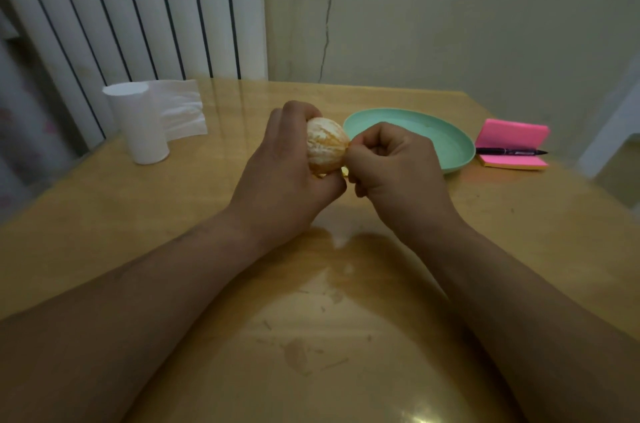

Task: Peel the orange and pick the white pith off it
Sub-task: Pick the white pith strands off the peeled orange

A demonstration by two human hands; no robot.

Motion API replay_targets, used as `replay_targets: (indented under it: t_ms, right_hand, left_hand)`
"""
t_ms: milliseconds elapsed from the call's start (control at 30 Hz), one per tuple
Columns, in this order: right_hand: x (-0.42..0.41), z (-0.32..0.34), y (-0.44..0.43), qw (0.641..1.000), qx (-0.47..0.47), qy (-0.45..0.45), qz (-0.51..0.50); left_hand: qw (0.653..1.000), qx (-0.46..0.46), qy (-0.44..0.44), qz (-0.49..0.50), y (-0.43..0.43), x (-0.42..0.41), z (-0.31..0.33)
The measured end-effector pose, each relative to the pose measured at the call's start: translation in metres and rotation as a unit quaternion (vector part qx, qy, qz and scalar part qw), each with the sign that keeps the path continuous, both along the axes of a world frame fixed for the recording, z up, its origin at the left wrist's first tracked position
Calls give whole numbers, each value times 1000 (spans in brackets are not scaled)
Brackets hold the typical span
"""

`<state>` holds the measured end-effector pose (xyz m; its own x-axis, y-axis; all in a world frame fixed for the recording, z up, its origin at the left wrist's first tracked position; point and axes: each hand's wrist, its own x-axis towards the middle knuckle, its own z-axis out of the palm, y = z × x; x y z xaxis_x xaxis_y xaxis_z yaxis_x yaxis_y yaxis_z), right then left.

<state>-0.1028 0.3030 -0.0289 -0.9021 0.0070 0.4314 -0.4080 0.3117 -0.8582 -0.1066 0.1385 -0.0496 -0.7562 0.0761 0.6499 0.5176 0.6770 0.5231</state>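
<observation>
Yellow wooden table: bears items below.
- Centre, above tabletop: pale round peeled orange, left hand gripping it from 9 o'clock, right hand pinching it at 3 o'clock.
- 10 o'clock from orange: white upright paper roll; white loose paper sheet trailing behind roll toward 2 o'clock.
- 2 o'clock from orange, behind right hand: green round shallow plate.
- 3 o'clock from plate, just beside: pink sticky-note pad; black pen lying across pad.
- 11 o'clock, behind table: white ribbed radiator.

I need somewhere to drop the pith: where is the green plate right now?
In the head view the green plate lies on the table, right of centre, just behind the right hand, with pink sticky notes and a black pen to its right.
</observation>
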Motion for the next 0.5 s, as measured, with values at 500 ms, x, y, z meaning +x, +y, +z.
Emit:
replay_targets:
  t_ms: [500]
  right_hand:
    - [-11, -2, -1, 965, -191, -157, 93]
  left_hand:
    - [999, 22, 34, -12, -3, -5, 0]
